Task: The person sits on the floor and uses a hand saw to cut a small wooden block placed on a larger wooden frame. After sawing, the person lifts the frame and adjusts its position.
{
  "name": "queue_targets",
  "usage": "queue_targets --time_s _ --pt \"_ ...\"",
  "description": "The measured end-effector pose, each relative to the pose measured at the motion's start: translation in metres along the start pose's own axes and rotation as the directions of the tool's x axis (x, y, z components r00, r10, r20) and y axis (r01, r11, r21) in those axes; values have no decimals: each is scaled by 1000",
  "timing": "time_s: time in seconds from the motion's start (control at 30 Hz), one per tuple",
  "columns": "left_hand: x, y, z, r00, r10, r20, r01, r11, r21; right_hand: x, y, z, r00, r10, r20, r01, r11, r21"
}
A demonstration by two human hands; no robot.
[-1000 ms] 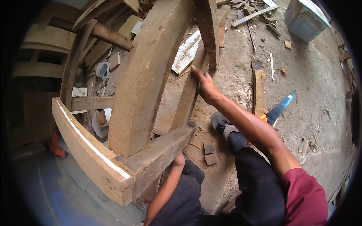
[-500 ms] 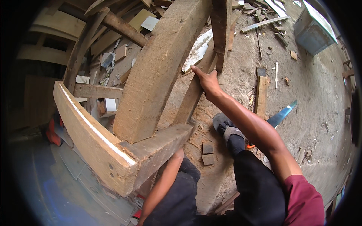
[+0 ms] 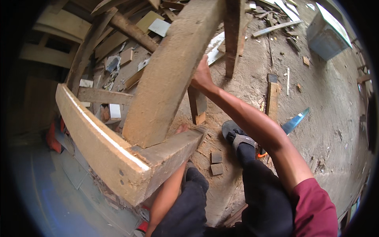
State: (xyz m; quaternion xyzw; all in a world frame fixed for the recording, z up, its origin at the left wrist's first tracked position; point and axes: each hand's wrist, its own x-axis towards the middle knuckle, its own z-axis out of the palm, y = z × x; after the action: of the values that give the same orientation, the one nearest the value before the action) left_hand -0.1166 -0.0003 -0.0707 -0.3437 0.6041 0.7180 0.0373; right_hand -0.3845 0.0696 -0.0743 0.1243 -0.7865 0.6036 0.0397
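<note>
A heavy wooden frame stands before me: a thick rough plank slopes up from a corner of a curved beam and a short dark crosspiece. My right hand is closed round a wooden rail beside the plank's right edge. A paler, narrower end shows at the rail's bottom; the plank hides part of its upper length. My left forearm passes under the crosspiece, and only a bit of my left hand shows behind it. Its fingers are mostly hidden.
A handsaw with an orange handle lies right of my foot, near a wooden batten. Two small wood blocks sit on the dusty floor. A grey box stands far right; offcuts are piled at the back.
My right hand has moved left and nearer the plank, and the rail has swung more upright, its lower end now showing. My left hand has come into view behind the crosspiece. The frame has shifted slightly.
</note>
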Motion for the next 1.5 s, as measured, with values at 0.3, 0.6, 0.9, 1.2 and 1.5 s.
queue_targets --time_s 0.3,0.6,0.9,1.2,1.5 --pt "27 59 -6 987 -15 -157 -60 885 -462 -49 -41 -32 968 -124 218 177 953 -246" --pt "35 92 -32 976 186 -113 -196 977 -80 -71 -49 -53 681 -604 414 680 732 -51" --pt "45 99 -56 932 29 362 -243 792 561 -74 -46 -71 555 -722 414 820 560 -122" --pt "61 83 -84 855 -110 507 -328 643 692 -91 -43 -104 617 -650 443 775 600 -199" --pt "23 86 -63 897 -14 441 -196 883 427 -124 -36 -110 991 119 68 -133 954 267"
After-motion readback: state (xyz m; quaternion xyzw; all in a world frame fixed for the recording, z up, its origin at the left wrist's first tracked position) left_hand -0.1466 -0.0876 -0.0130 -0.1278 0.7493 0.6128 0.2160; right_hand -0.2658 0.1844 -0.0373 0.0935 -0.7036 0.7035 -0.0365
